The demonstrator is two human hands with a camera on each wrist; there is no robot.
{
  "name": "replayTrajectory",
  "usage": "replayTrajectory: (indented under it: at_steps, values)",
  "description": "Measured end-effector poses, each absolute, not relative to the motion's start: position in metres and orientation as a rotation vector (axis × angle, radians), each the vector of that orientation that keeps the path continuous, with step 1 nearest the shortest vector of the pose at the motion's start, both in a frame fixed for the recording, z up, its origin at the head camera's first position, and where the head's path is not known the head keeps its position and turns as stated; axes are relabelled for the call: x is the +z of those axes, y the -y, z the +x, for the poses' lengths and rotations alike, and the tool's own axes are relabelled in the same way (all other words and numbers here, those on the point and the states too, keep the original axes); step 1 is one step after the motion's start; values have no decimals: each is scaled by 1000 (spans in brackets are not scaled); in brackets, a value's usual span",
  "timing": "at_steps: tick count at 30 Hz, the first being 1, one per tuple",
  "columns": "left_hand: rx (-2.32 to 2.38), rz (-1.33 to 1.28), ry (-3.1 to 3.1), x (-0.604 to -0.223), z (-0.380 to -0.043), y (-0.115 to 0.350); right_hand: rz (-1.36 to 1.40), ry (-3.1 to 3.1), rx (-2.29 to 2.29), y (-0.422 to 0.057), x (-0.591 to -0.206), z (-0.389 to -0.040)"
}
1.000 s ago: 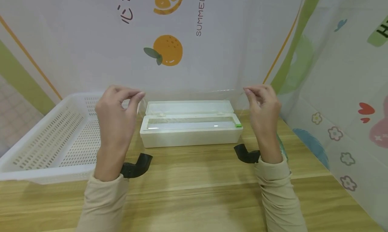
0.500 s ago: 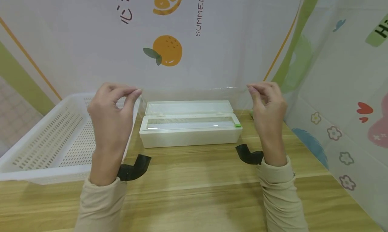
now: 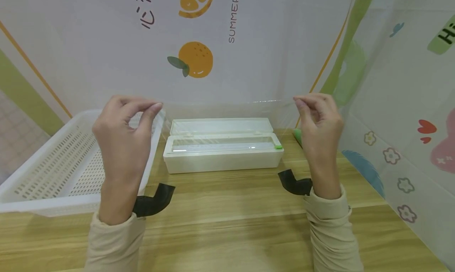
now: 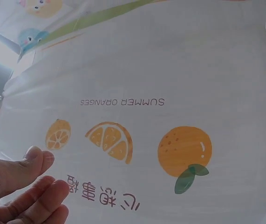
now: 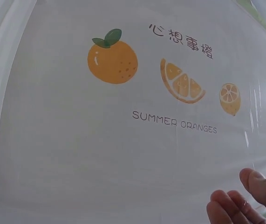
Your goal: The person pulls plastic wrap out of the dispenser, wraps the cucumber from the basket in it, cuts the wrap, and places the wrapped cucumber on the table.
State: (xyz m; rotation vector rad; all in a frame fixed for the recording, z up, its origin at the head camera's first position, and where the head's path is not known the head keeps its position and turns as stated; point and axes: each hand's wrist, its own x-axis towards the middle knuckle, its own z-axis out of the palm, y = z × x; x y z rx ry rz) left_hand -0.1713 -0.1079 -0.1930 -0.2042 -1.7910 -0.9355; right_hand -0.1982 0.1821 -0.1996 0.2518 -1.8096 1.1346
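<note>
A clear sheet of cling film (image 3: 264, 101) stretches between my two raised hands, its upper edge showing as a faint shiny line. My left hand (image 3: 124, 127) pinches one corner between thumb and fingers. At the other corner, my right hand (image 3: 320, 123) pinches the film the same way. Behind and below the sheet stands a white cling film dispenser (image 3: 224, 162) on the table, its lid (image 3: 222, 125) tipped back and a small green cutter (image 3: 278, 147) at its right end. Through the film, the right wrist view shows a printed orange (image 5: 112, 63); glints mark the plastic.
To the left, a white perforated basket (image 3: 49, 205) stands on the wooden table (image 3: 220, 224), partly behind the left hand. A green object (image 3: 298, 136) lies behind the right hand. A printed curtain (image 3: 249, 66) hangs at the back and right.
Both hands have drawn apart, the left to the left and the right to the right, rising slightly. The film between them is spread wider. The dispenser stays in place.
</note>
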Motion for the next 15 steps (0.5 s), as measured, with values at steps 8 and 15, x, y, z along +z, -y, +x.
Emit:
replayTrajectory:
  at_steps: [8,15]
  values:
    - [-907,-253,1788,-190,-164,110,246,1787,1110,-183,-195,-192]
    - [-929,-238,1768,-189,-162,111,268,1772,1077,-184,-191,-185]
